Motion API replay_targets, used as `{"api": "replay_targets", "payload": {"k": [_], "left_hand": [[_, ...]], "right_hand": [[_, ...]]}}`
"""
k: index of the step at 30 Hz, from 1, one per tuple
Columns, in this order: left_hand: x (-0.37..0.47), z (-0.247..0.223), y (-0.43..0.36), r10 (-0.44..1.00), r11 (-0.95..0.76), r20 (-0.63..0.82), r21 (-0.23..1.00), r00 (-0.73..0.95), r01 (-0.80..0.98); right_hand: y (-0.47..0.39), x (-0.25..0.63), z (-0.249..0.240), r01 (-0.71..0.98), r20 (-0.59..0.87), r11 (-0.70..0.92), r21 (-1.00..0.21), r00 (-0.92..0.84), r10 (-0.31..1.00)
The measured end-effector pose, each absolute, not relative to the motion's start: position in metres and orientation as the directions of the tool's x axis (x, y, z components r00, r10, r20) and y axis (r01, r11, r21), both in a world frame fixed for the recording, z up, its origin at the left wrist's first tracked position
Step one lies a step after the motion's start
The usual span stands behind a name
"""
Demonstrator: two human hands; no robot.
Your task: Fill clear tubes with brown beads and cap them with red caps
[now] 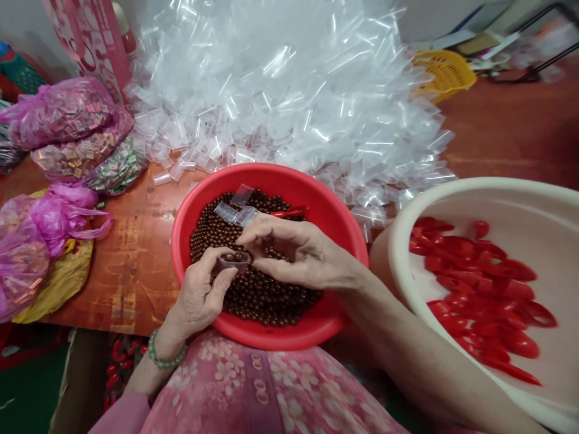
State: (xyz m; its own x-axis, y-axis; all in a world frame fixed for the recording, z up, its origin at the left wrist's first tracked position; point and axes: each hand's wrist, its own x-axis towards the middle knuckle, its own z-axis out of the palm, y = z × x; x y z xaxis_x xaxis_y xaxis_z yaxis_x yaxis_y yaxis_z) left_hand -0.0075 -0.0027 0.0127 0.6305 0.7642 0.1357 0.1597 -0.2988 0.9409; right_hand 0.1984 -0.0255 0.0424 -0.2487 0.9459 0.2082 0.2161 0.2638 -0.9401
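Note:
A red basin (325, 208) full of small brown beads (266, 295) rests at the table's front edge, against my lap. Over the beads my left hand (199, 298) pinches a small clear bag (234, 260) with a few brown beads in it. My right hand (294, 250) meets it from the right, fingertips at the bag's mouth. Three empty clear bags (235, 208) lie on the beads at the back of the basin, beside a red piece (289, 212).
A big heap of clear little bags (289, 90) fills the table behind the basin. A cream basin (497, 193) with several red pieces (479, 295) stands at right. Pink plastic bags (58, 114) of wrapped items lie at left. A yellow basket (446, 72) is far right.

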Motion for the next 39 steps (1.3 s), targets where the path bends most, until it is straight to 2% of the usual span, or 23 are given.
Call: {"api": "replay_targets", "payload": {"k": [2, 4, 12, 17, 22, 25, 27, 30, 32, 34, 37, 39], "left_hand": [[-0.007, 0.013, -0.003, 0.757, -0.308, 0.13, 0.935, 0.641, 0.175], [-0.006, 0.013, -0.002, 0.755, -0.315, 0.127, 0.931, 0.644, 0.186], [-0.008, 0.007, 0.0, 0.728, -0.325, 0.111, 0.925, 0.676, 0.197], [-0.008, 0.006, 0.001, 0.714, -0.305, 0.085, 0.931, 0.695, 0.2], [-0.008, 0.007, 0.002, 0.731, -0.268, 0.047, 0.937, 0.681, 0.223], [-0.009, 0.008, 0.002, 0.779, -0.143, -0.004, 0.973, 0.626, 0.184], [-0.01, 0.011, 0.002, 0.796, -0.029, -0.048, 0.993, 0.604, 0.117], [-0.013, 0.016, 0.003, 0.804, 0.037, -0.045, 0.999, 0.594, 0.025], [-0.014, 0.019, 0.005, 0.797, 0.0, -0.007, 1.0, 0.604, 0.011], [-0.013, 0.02, 0.007, 0.79, -0.054, 0.022, 0.998, 0.613, 0.035], [-0.008, 0.019, 0.009, 0.787, -0.098, 0.028, 0.992, 0.617, 0.079], [-0.005, 0.018, 0.011, 0.794, -0.094, 0.021, 0.992, 0.608, 0.089]], "right_hand": [[-0.024, 0.198, 0.048, 0.234, 0.272, 0.36, -0.903, -0.336, 0.902], [-0.02, 0.196, 0.05, 0.271, 0.274, 0.403, -0.874, -0.41, 0.87], [-0.01, 0.193, 0.043, 0.305, 0.25, 0.439, -0.845, -0.5, 0.829], [-0.014, 0.192, 0.039, 0.32, 0.214, 0.381, -0.867, -0.452, 0.866], [-0.024, 0.197, 0.031, 0.248, 0.146, 0.239, -0.939, -0.343, 0.928], [-0.033, 0.201, 0.028, 0.242, 0.106, 0.18, -0.953, -0.287, 0.952], [-0.039, 0.205, 0.027, 0.343, 0.01, 0.134, -0.93, -0.342, 0.94], [-0.044, 0.215, 0.026, 0.61, -0.171, 0.107, -0.785, -0.38, 0.909], [-0.043, 0.225, 0.026, 0.763, -0.241, 0.058, -0.644, -0.274, 0.931], [-0.036, 0.237, 0.027, 0.881, -0.274, -0.049, -0.47, -0.093, 0.957], [-0.016, 0.25, 0.023, 0.963, -0.271, -0.158, -0.22, 0.095, 0.958], [0.0, 0.253, 0.016, 0.979, -0.277, -0.149, -0.139, 0.106, 0.955]]}}
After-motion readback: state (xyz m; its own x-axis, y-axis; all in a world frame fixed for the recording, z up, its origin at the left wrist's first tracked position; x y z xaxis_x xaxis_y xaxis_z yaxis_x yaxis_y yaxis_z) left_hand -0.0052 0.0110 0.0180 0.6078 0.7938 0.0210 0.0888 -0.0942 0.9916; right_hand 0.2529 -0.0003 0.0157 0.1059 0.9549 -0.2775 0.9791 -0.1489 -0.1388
